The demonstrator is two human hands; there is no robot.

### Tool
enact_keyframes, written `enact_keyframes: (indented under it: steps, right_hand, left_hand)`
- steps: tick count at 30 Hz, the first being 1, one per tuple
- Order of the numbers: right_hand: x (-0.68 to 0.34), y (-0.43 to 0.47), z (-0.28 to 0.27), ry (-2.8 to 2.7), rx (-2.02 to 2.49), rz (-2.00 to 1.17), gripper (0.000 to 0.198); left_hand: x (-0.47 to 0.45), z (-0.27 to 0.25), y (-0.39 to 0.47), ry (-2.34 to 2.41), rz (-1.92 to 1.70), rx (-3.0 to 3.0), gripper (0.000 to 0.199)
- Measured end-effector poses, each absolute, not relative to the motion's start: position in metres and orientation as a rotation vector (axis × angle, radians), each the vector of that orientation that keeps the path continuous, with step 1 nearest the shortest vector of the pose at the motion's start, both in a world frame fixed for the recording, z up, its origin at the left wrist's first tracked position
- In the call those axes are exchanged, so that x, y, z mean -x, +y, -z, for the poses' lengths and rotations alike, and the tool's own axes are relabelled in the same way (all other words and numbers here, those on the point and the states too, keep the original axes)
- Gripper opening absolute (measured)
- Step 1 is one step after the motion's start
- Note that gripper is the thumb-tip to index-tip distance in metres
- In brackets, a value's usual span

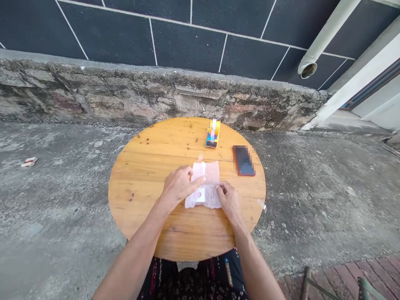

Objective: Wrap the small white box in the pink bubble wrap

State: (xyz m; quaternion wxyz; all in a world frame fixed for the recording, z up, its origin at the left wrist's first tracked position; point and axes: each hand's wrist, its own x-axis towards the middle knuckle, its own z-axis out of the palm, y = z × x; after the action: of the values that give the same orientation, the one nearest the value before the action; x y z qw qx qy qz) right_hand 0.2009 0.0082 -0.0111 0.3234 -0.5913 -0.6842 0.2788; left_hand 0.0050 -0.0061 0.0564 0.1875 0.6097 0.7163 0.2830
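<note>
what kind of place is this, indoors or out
Most likely an outdoor patio or yard beside a building: rough concrete ground, a weathered stone ledge below a tiled wall, and a drainpipe. The person works at a round wooden table.

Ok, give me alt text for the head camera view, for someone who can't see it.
Two bare hands, the left hand and the right hand, press on a translucent white bubble-wrap sheet lying on a round wooden table. Beyond it lie a yellow-and-blue tape dispenser and a dark rectangular phone, outdoors by a stone ledge.
</note>
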Motion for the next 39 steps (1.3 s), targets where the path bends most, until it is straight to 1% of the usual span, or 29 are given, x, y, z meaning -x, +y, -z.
enact_keyframes:
  steps: [3,7,14,19,21,24,25,28,30,31,33,35,37,39]
  right_hand:
    - [-0.202,0.006,0.013,-1.812,1.564,-0.671,0.025]
    - [-0.205,0.003,0.013,-1.802,1.563,-0.662,0.024]
    - [-0.207,0.009,0.014,-1.803,1.521,-0.7,0.025]
    - [-0.208,0.027,0.007,-1.867,1.521,-0.675,0.024]
    - [-0.21,0.034,0.004,-1.901,1.538,-0.65,0.022]
    - [-0.214,0.037,-0.002,-1.918,1.559,-0.63,0.021]
    - [-0.216,0.036,-0.004,-1.916,1.561,-0.615,0.021]
    - [-0.218,0.031,-0.016,-1.936,1.478,-0.55,0.024]
    - [-0.214,0.03,-0.023,-2.028,1.335,-0.522,0.028]
    - [-0.211,0.03,-0.027,-2.094,1.262,-0.516,0.034]
    - [-0.203,0.033,-0.031,-2.241,1.173,-0.513,0.049]
    - [-0.195,0.036,-0.033,-2.36,1.177,-0.499,0.059]
    - [-0.191,0.038,-0.034,-2.417,1.22,-0.452,0.058]
    - [-0.191,0.035,-0.037,-2.416,1.241,-0.391,0.049]
  left_hand:
    - [-0.023,-0.055,0.006,2.059,-0.643,-1.783,0.033]
    - [-0.022,-0.043,0.019,2.027,-0.647,-1.775,0.021]
    - [0.038,-0.022,0.011,1.973,-0.823,-1.672,0.027]
    - [0.049,-0.005,0.02,1.948,-0.967,-1.539,0.029]
    - [0.049,0.001,0.025,1.948,-1.009,-1.491,0.027]
    - [0.05,0.005,0.028,1.968,-1.073,-1.417,0.017]
    - [0.051,0.005,0.026,1.986,-1.102,-1.391,0.017]
    - [0.05,-0.004,0.011,2.068,-1.215,-1.321,0.031]
    - [0.044,-0.016,-0.001,2.088,-1.296,-1.362,0.033]
    - [0.04,-0.023,-0.005,2.055,-1.336,-1.493,0.032]
    - [0.031,-0.036,-0.011,1.863,-1.228,-1.932,0.029]
    - [0.024,-0.043,-0.011,1.681,-1.014,-2.251,0.041]
    - [0.02,-0.045,-0.009,1.611,-0.805,-2.414,0.048]
    - [0.021,-0.044,-0.008,1.632,-0.685,-2.474,0.047]
